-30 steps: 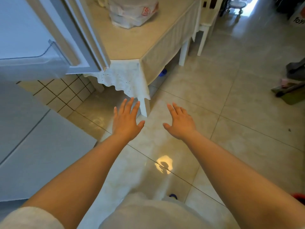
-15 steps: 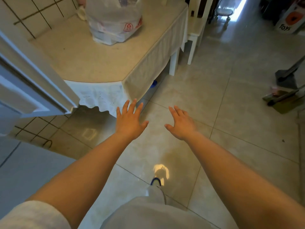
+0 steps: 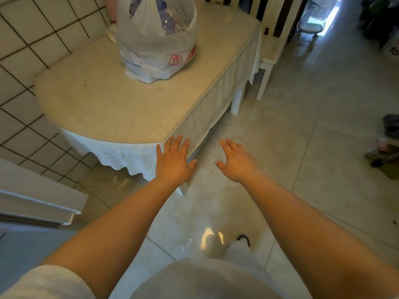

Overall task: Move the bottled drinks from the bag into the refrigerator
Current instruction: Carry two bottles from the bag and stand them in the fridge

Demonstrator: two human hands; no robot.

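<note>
A white plastic bag (image 3: 157,46) with red print stands open-topped at the far side of the beige table (image 3: 112,104). Purple-tinted bottled drinks (image 3: 166,24) show through its opening. My left hand (image 3: 172,162) is stretched out, fingers straight and spread, just in front of the table's near corner and holding nothing. My right hand (image 3: 236,161) is stretched out beside it over the floor, fingers relaxed and empty. A white refrigerator door edge (image 3: 38,201) shows at the lower left; the refrigerator's inside is out of view.
A white lace cloth (image 3: 121,156) hangs over the table's near edge. A tiled wall (image 3: 28,39) runs along the left. A white chair (image 3: 272,39) stands at the table's far end. Cleaning tools (image 3: 386,152) lie on the floor at the right.
The view has swung away from the refrigerator toward the table, so the bag now sits nearer and fuller in view. Both hands stay outstretched and empty, now closer to the table's corner.
</note>
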